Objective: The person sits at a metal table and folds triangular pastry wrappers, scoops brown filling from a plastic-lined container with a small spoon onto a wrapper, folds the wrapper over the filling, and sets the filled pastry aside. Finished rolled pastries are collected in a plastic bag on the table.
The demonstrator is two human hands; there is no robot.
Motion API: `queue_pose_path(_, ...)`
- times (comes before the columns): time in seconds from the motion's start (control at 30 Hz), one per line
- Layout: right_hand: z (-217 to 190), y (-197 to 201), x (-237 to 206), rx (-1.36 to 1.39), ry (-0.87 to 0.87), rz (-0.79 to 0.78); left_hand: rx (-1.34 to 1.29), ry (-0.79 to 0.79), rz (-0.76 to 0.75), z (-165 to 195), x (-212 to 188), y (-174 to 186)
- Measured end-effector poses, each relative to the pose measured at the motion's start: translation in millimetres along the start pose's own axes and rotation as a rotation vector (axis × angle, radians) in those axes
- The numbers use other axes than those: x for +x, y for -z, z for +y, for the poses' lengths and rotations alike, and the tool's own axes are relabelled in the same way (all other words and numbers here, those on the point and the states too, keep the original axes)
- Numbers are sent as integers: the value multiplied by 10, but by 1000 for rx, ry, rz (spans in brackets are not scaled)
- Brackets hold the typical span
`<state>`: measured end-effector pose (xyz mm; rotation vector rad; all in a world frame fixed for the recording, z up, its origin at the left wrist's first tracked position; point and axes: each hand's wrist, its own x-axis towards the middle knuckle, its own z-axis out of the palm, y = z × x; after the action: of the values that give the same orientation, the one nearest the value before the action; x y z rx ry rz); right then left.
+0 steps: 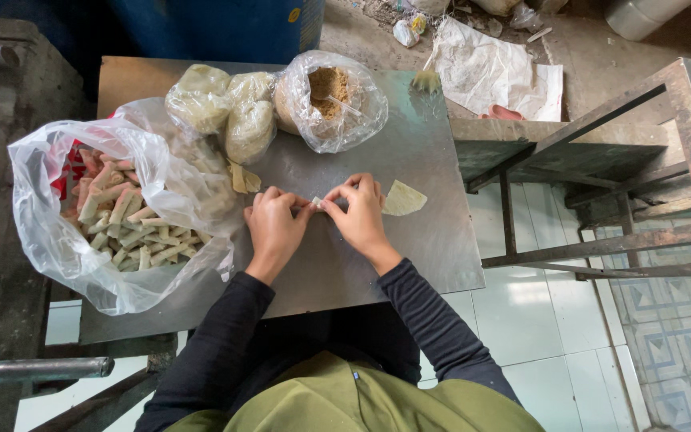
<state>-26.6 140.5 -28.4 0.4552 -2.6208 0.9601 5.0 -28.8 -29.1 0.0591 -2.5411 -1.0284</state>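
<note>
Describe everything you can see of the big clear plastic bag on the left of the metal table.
The big clear plastic bag is thin, crinkled and glossy. It lies slumped on the left part of the metal table, its mouth wide open. Inside sits a heap of small pale rolls, some pinkish, with something red behind them. Its right edge lies near the left hand; touching cannot be told.

I see my left hand (272, 224) and right hand (359, 214) side by side on the flat grey metal tabletop (433, 240), fingertips meeting on a small pale rolled wrapper (317, 202). Just right of them lies a pale triangular wrapper sheet (403, 198). Left sits a clear plastic bag of finished rolls (113, 216); behind stands a clear bag of brown filling (331, 98).
</note>
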Motion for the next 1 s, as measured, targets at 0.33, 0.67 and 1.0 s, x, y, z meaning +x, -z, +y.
queue_pose_path(0.33,78,100,29,53,102,-71,79,-130,14,9,-31,63)
queue_pose_path(0.67,57,-285,250,-156,-96,160,143,-35,212,116,339,-230)
queue_pose_path(1.0,660,716,-257,-241,15,53,164,-218,38,142,354,-18)
